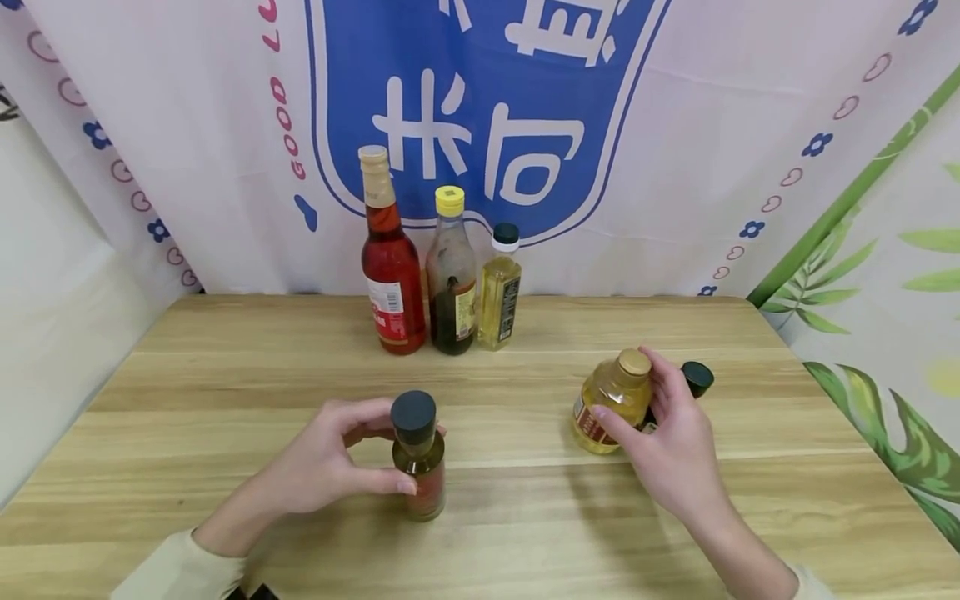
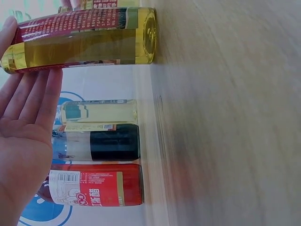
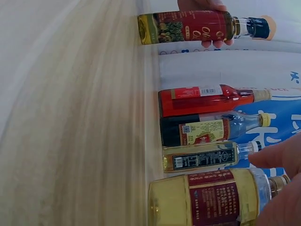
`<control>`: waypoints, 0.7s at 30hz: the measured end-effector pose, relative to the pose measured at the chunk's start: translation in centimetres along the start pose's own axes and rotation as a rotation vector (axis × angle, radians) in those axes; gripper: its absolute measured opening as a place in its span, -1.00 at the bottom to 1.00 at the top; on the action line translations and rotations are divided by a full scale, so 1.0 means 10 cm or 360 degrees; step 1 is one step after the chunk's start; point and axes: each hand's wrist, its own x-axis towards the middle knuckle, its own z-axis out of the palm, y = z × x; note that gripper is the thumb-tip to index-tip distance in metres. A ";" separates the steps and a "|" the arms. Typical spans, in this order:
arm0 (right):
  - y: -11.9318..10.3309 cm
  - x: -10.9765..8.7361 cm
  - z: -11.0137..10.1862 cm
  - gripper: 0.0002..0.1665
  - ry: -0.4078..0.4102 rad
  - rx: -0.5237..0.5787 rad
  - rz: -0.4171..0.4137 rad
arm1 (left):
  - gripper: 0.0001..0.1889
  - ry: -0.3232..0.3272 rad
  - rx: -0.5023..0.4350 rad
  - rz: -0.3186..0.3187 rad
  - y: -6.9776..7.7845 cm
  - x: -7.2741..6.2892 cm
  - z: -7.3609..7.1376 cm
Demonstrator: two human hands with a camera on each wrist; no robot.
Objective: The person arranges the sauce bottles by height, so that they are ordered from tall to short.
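Observation:
My left hand (image 1: 322,454) grips a slim olive oil bottle (image 1: 429,492) with a black cap, thumb on the near side and fingers behind it. In the right wrist view the olive oil bottle (image 3: 197,26) shows its dark red label, its base close to the tabletop. On the right side, my right hand (image 1: 678,446) holds a wider bottle of yellow oil (image 1: 618,392) with a gold cap, its thumb against the front. That oil bottle (image 3: 214,197) has a maroon label in the right wrist view. Behind the right hand, mostly hidden, stands a bottle with a dark green cap (image 1: 697,377).
At the back of the wooden table (image 1: 247,367) a tall red bottle (image 1: 393,287), a dark sauce bottle (image 1: 452,308) with a yellow cap and a small square oil bottle (image 1: 497,304) stand in a row. A printed curtain (image 1: 660,183) hangs behind them.

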 end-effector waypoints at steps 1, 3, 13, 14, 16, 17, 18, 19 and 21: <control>0.01 0.00 0.01 0.08 0.0008 -0.0008 -0.0017 | -0.40 0.0000 -0.0002 -0.0004 0.00 0.00 0.00; 0.03 0.01 0.03 0.04 0.0022 -0.0024 -0.0032 | -0.40 -0.0004 0.0002 0.0013 0.00 0.00 -0.01; 0.09 0.03 0.10 0.06 -0.0046 -0.0131 0.0046 | -0.43 -0.0028 -0.0012 0.0008 0.02 0.01 -0.03; 0.09 0.03 0.10 0.06 -0.0047 -0.0137 0.0050 | -0.43 -0.0033 -0.0016 0.0012 0.02 0.01 -0.03; 0.10 0.04 0.10 0.07 -0.0050 -0.0146 0.0057 | -0.43 -0.0041 -0.0026 0.0006 0.01 0.01 -0.03; 0.11 0.04 0.10 0.07 -0.0051 -0.0147 0.0061 | -0.43 -0.0041 -0.0035 -0.0002 0.02 0.01 -0.03; 0.11 0.04 0.10 0.07 -0.0055 -0.0148 0.0065 | -0.43 -0.0040 -0.0042 -0.0015 0.02 0.01 -0.03; 0.11 0.04 0.10 0.07 -0.0057 -0.0154 0.0067 | -0.42 -0.0039 -0.0050 -0.0026 0.02 0.00 -0.03; 0.12 0.04 0.10 0.08 -0.0062 -0.0158 0.0071 | -0.42 -0.0043 -0.0059 -0.0029 0.02 0.00 -0.03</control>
